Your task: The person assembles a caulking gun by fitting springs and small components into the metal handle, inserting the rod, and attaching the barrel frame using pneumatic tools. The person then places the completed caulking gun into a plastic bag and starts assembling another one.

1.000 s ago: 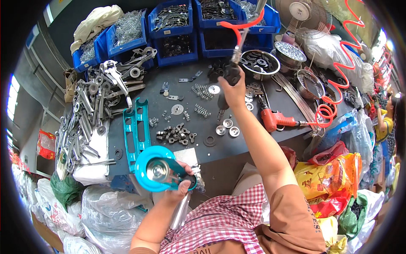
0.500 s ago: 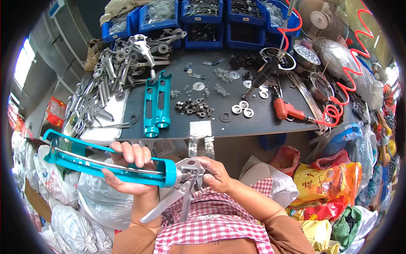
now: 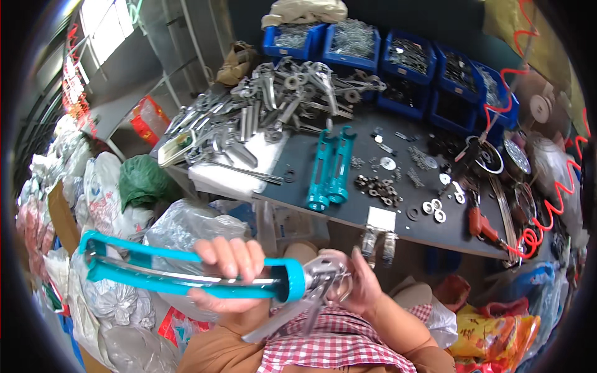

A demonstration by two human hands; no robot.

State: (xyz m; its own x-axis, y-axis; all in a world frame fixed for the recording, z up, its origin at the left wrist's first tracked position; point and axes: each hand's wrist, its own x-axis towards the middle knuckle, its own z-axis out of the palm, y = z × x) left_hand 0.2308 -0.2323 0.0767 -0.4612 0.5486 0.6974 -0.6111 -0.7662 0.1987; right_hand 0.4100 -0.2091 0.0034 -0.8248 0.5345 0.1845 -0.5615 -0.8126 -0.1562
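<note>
A caulking gun with a teal half-open frame (image 3: 149,283) and a grey metal handle and trigger (image 3: 311,292) is held level above my lap. My left hand (image 3: 233,270) wraps round the frame near its handle end, fingers over the top and thumb below. A shiny rod (image 3: 193,278) runs along inside the frame. My right hand (image 3: 364,286) is at the rear of the metal handle, slightly blurred, partly curled against it; some of its fingers are hidden. Two more teal frames (image 3: 339,171) lie side by side on the dark workbench (image 3: 289,189).
Metal handles (image 3: 249,118) are heaped on the bench's left, behind white sheeting. Small dark parts (image 3: 379,189), springs and white discs (image 3: 434,210) lie further right. A red-handled air tool (image 3: 485,225) has a coiled red hose. Blue bins (image 3: 351,46) line the back; bags (image 3: 118,298) crowd both sides.
My view has turned to the left, so the bench appears shifted right and tilted. The caulking gun remains in my left hand. My right hand has turned at the handle's rear.
</note>
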